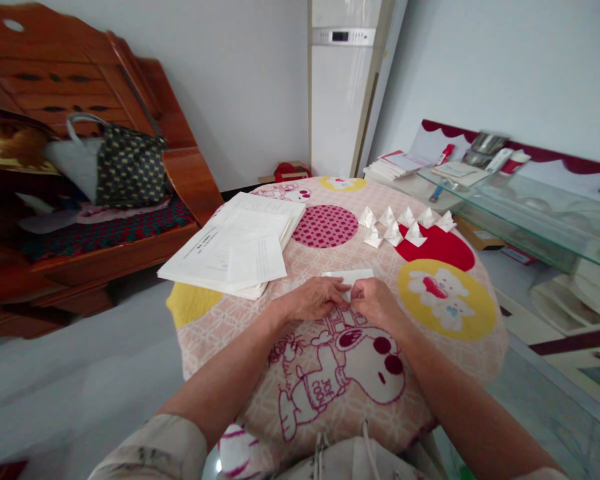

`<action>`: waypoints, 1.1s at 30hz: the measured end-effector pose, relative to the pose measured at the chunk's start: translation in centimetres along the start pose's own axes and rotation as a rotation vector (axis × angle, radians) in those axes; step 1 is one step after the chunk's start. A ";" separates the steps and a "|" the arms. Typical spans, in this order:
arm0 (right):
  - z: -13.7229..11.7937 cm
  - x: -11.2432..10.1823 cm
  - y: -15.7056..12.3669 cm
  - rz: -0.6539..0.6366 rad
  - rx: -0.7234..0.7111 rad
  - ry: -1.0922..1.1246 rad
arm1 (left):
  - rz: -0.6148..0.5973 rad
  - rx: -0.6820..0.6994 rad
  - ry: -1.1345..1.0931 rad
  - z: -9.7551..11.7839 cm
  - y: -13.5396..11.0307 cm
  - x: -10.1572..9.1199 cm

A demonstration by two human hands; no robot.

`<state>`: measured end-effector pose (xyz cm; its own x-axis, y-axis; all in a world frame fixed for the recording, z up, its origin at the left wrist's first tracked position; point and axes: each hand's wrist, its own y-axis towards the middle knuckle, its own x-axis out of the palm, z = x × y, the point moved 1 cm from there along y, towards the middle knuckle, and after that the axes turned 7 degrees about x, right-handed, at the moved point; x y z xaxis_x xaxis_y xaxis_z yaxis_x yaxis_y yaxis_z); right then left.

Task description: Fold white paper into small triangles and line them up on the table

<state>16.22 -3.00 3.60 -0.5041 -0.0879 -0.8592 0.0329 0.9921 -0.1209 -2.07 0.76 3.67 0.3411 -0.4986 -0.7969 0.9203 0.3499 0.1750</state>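
Note:
A small folded piece of white paper [353,274] lies on the patterned tablecloth [330,373] before me, partly hidden by my fingers. My left hand [316,298] holds its left part, fingers closed over the near edge. On its right, my right hand [375,301] pinches the paper, and the two hands almost meet. Beyond them to the right, several folded paper pyramids [393,233] stand in two rows. At the left of the table rests a stack of printed paper sheets [220,247], with loose smaller sheets on top.
A glass-topped cabinet [540,207] with books, bowls and small items stands at the right. To the left is a wooden bench [105,260] with a dotted bag [130,163]. A tall white air conditioner [343,87] stands at the back.

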 end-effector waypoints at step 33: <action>2.4 -0.2 1.4 -0.104 -0.137 0.249 | 0.014 0.082 0.141 -0.4 -1.2 0.1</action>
<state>18.47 -1.78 2.39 -0.6955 -0.1823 -0.6950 -0.1382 0.9832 -0.1196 -3.20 0.64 3.17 0.3295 -0.3761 -0.8660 0.9301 0.2871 0.2293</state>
